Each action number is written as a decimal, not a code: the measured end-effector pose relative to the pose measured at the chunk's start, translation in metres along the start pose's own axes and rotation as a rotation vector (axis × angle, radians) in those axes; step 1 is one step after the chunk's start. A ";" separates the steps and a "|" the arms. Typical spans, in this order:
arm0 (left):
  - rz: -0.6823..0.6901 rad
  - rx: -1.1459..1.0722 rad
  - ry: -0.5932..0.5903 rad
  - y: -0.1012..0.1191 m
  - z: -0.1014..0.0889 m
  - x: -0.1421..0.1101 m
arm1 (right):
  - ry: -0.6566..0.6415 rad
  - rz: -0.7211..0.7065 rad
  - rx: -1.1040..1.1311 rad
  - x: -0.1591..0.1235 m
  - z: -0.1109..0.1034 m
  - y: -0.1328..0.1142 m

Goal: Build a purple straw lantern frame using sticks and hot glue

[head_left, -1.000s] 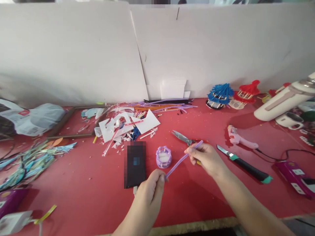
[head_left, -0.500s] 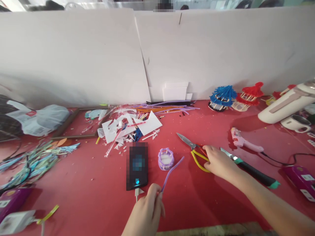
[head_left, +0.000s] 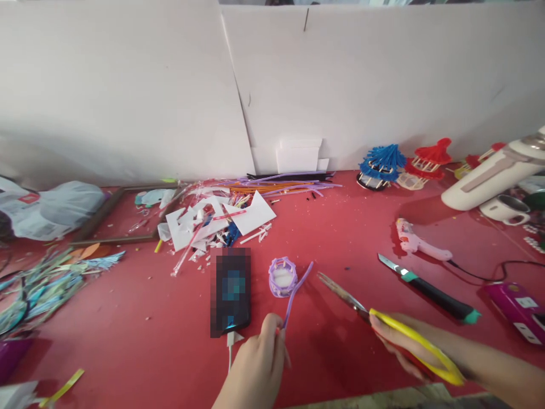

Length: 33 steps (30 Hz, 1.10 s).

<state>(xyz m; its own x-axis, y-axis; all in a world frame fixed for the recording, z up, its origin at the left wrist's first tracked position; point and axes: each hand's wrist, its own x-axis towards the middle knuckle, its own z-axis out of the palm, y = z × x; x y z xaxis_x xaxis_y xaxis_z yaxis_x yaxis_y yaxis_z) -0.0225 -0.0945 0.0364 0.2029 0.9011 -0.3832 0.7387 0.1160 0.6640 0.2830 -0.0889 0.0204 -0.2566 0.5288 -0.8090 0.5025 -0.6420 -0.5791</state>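
Observation:
Between the fingers of my left hand (head_left: pixel 258 363) is pinched a purple pipe cleaner (head_left: pixel 297 288), its free end pointing up and away. Just beyond that end sits a small round purple piece (head_left: pixel 283 277) with a white base and short posts round its rim. My right hand (head_left: pixel 404 341) grips a pair of scissors (head_left: pixel 347 296) with yellow and red handles, raised off the table, blades pointing left toward the pipe cleaner. The blades look nearly together. A phone (head_left: pixel 232 289) with a white cable lies left of the purple piece.
On the red table (head_left: pixel 336 227) to my right lie a utility knife (head_left: pixel 430 292) and a pink glue gun (head_left: pixel 419 243). Blue (head_left: pixel 380 167) and red (head_left: pixel 428 162) small pavilions stand behind, near a white flask (head_left: pixel 489 173) and mug (head_left: pixel 504 210). Paper scraps (head_left: pixel 213 218) pile up at centre-left.
My right hand has lifted the scissors from the table and drawn them back toward me. The left hand keeps its pinch on the pipe cleaner. The view has shifted slightly.

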 end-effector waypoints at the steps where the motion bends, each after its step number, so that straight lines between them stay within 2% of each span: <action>1: -0.002 0.010 -0.025 0.001 0.000 0.003 | -0.009 -0.004 0.033 0.000 0.003 0.003; 6: -0.049 0.010 -0.154 0.005 -0.001 0.016 | -0.021 0.014 0.083 0.006 0.008 0.004; 17: -0.045 0.024 -0.222 0.015 0.002 0.025 | -0.017 0.035 -0.112 -0.005 0.009 -0.018; 26: -0.076 0.114 -0.243 0.024 -0.003 0.028 | 0.030 -0.031 -0.160 0.008 0.000 0.006; 30: -0.071 0.123 -0.205 0.023 -0.005 0.023 | 0.084 0.016 -0.214 -0.001 -0.002 -0.011; 33: -0.079 0.148 -0.193 0.020 -0.006 0.020 | 0.077 -0.017 -0.255 -0.008 -0.004 -0.028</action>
<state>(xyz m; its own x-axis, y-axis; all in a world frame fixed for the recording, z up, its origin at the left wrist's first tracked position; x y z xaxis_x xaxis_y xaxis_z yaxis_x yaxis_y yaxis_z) -0.0073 -0.0715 0.0460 0.2494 0.7933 -0.5554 0.8404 0.1076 0.5312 0.2746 -0.0730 0.0439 -0.2083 0.5851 -0.7837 0.6928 -0.4773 -0.5405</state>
